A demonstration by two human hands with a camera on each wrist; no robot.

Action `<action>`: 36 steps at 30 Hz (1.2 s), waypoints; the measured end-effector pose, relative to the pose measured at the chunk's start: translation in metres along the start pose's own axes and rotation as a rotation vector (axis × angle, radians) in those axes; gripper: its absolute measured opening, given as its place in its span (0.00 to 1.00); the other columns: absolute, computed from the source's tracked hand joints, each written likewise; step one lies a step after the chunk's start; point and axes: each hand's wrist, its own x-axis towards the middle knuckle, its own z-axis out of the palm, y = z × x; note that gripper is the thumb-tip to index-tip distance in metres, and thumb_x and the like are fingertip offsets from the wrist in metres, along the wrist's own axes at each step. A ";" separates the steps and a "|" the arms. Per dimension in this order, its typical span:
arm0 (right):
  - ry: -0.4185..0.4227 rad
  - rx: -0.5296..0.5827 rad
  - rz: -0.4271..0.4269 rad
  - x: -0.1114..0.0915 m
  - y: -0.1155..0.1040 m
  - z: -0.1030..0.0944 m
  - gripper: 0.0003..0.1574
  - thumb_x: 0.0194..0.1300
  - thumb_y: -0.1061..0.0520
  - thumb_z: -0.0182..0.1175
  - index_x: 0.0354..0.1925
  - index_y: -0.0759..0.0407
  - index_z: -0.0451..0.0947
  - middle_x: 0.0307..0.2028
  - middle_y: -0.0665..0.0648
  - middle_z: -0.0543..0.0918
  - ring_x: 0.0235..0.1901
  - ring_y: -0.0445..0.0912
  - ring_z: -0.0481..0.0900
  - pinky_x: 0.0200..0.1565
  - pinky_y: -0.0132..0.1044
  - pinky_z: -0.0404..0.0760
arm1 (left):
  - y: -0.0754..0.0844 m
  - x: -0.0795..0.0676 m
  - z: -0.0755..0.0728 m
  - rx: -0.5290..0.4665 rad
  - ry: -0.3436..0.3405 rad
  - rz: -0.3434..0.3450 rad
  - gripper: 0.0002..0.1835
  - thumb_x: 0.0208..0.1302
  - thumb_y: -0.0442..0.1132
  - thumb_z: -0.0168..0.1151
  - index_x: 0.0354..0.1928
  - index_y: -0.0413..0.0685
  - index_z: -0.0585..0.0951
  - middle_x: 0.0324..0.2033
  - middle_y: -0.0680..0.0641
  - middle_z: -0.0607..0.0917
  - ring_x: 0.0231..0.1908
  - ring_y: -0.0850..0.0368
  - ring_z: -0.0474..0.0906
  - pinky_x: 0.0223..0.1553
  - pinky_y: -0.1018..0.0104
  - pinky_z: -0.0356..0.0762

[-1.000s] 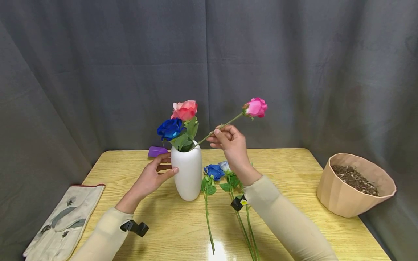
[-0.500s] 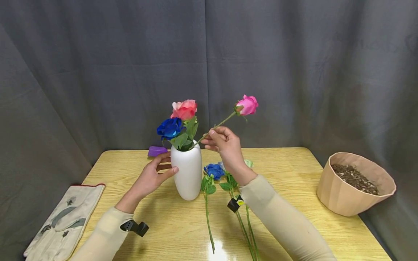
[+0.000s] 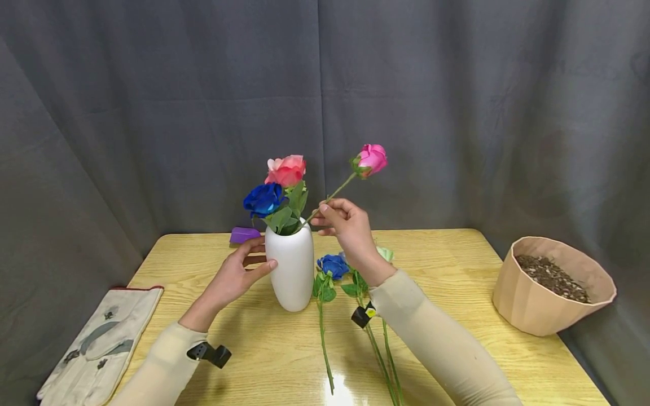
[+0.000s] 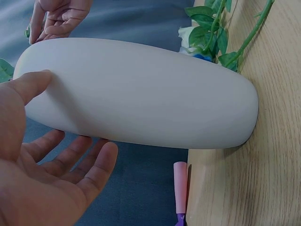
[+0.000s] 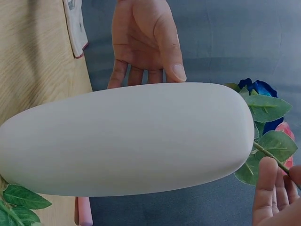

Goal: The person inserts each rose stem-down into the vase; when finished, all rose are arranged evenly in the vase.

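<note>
Nine o'clock: the left hand (image 3: 236, 276) clasps the white vase (image 3: 290, 270). At the vase's two o'clock, the right hand (image 3: 350, 228) pinches the tilted pink rose (image 3: 373, 159), its stem (image 3: 343, 185) reaching the vase's mouth. Toward three, a lying blue rose (image 3: 333, 266), then a planter (image 3: 523, 301).

One left hand (image 3: 236, 276), one right hand (image 3: 352, 230). One vase (image 3: 291, 272), one pot (image 3: 523, 299), one purple tool (image 3: 245, 235). One pink flower (image 3: 373, 158), one coral flower (image 3: 286, 171), one blue flower (image 3: 263, 200), three lying flowers (image 3: 332, 266); together six.
</note>
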 end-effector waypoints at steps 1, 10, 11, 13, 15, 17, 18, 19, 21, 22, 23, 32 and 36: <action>-0.002 -0.006 0.002 0.000 0.000 0.000 0.16 0.73 0.53 0.59 0.50 0.64 0.77 0.37 0.51 0.87 0.36 0.41 0.88 0.43 0.43 0.88 | 0.000 0.000 0.000 0.000 0.001 0.000 0.38 0.66 0.55 0.65 0.73 0.51 0.63 0.65 0.40 0.75 0.64 0.38 0.75 0.60 0.44 0.79; -0.004 -0.055 0.022 0.002 -0.003 -0.002 0.15 0.72 0.52 0.60 0.49 0.61 0.79 0.37 0.53 0.87 0.34 0.41 0.87 0.36 0.38 0.87 | -0.002 0.000 0.000 -0.006 0.008 0.013 0.37 0.67 0.54 0.65 0.73 0.50 0.64 0.65 0.40 0.75 0.63 0.38 0.76 0.59 0.44 0.79; -0.004 -0.063 0.022 0.002 -0.003 -0.001 0.15 0.72 0.52 0.60 0.50 0.62 0.79 0.37 0.53 0.87 0.33 0.41 0.87 0.37 0.39 0.87 | -0.002 0.001 0.000 -0.005 0.007 0.013 0.37 0.67 0.54 0.65 0.73 0.50 0.63 0.65 0.40 0.75 0.63 0.38 0.76 0.59 0.44 0.79; -0.009 -0.077 0.021 0.002 -0.002 0.000 0.16 0.72 0.53 0.60 0.50 0.63 0.78 0.37 0.53 0.87 0.33 0.41 0.87 0.36 0.39 0.87 | -0.002 0.001 0.000 -0.002 0.006 0.014 0.38 0.67 0.54 0.65 0.73 0.50 0.63 0.65 0.40 0.75 0.63 0.38 0.75 0.59 0.44 0.79; -0.026 -0.082 0.023 0.002 -0.001 0.001 0.16 0.72 0.53 0.60 0.50 0.64 0.78 0.38 0.53 0.87 0.34 0.42 0.88 0.36 0.39 0.87 | -0.003 0.001 0.000 0.001 0.004 0.013 0.38 0.66 0.55 0.65 0.73 0.50 0.63 0.65 0.39 0.75 0.63 0.37 0.75 0.59 0.44 0.79; -0.048 -0.084 0.025 0.003 0.000 0.002 0.15 0.72 0.54 0.60 0.50 0.64 0.79 0.38 0.54 0.87 0.35 0.44 0.88 0.36 0.40 0.86 | -0.003 0.001 0.000 0.002 0.002 0.012 0.38 0.66 0.55 0.65 0.73 0.50 0.63 0.65 0.39 0.75 0.63 0.37 0.75 0.59 0.44 0.79; -0.058 -0.089 0.024 0.003 0.001 0.003 0.14 0.72 0.54 0.60 0.49 0.63 0.79 0.39 0.55 0.87 0.36 0.46 0.88 0.36 0.40 0.86 | -0.003 0.001 0.000 0.002 0.002 0.011 0.38 0.66 0.55 0.65 0.73 0.50 0.63 0.65 0.39 0.75 0.63 0.37 0.75 0.59 0.44 0.79; -0.068 -0.098 0.021 0.003 0.002 0.003 0.14 0.72 0.54 0.60 0.49 0.62 0.79 0.39 0.55 0.87 0.36 0.46 0.88 0.36 0.40 0.86 | -0.003 0.002 0.000 0.001 0.001 0.010 0.38 0.66 0.55 0.65 0.73 0.50 0.63 0.65 0.39 0.75 0.63 0.37 0.75 0.59 0.44 0.79; -0.084 -0.116 0.017 0.002 0.002 0.004 0.13 0.72 0.53 0.61 0.48 0.61 0.80 0.39 0.56 0.87 0.37 0.48 0.87 0.36 0.42 0.86 | -0.003 0.002 0.000 -0.002 0.002 0.011 0.38 0.66 0.55 0.65 0.73 0.50 0.63 0.65 0.39 0.75 0.63 0.38 0.75 0.59 0.44 0.79; -0.090 -0.128 0.015 0.002 0.002 0.005 0.14 0.72 0.53 0.61 0.48 0.61 0.80 0.40 0.57 0.87 0.36 0.47 0.87 0.35 0.42 0.85 | -0.003 0.002 0.000 -0.004 0.002 0.011 0.38 0.66 0.55 0.65 0.72 0.50 0.63 0.65 0.39 0.75 0.63 0.38 0.75 0.59 0.44 0.79; -0.094 -0.140 0.015 0.002 0.002 0.005 0.14 0.72 0.52 0.61 0.48 0.61 0.81 0.40 0.57 0.87 0.36 0.47 0.86 0.34 0.41 0.84 | -0.003 0.002 0.000 -0.006 0.002 0.013 0.38 0.66 0.55 0.65 0.72 0.50 0.63 0.65 0.39 0.75 0.63 0.38 0.75 0.59 0.44 0.79; -0.023 -0.141 0.007 0.003 0.004 0.010 0.14 0.70 0.50 0.63 0.46 0.58 0.78 0.40 0.58 0.87 0.31 0.42 0.86 0.27 0.36 0.80 | -0.003 0.002 0.000 -0.013 0.004 0.015 0.38 0.66 0.54 0.65 0.72 0.50 0.64 0.65 0.40 0.75 0.63 0.38 0.76 0.59 0.44 0.79; 0.000 -0.138 0.007 0.005 0.006 0.012 0.12 0.69 0.51 0.64 0.44 0.58 0.79 0.36 0.55 0.86 0.30 0.43 0.85 0.25 0.34 0.76 | -0.003 0.001 0.000 -0.012 0.002 0.012 0.38 0.66 0.54 0.65 0.72 0.50 0.64 0.65 0.40 0.75 0.63 0.38 0.75 0.59 0.44 0.79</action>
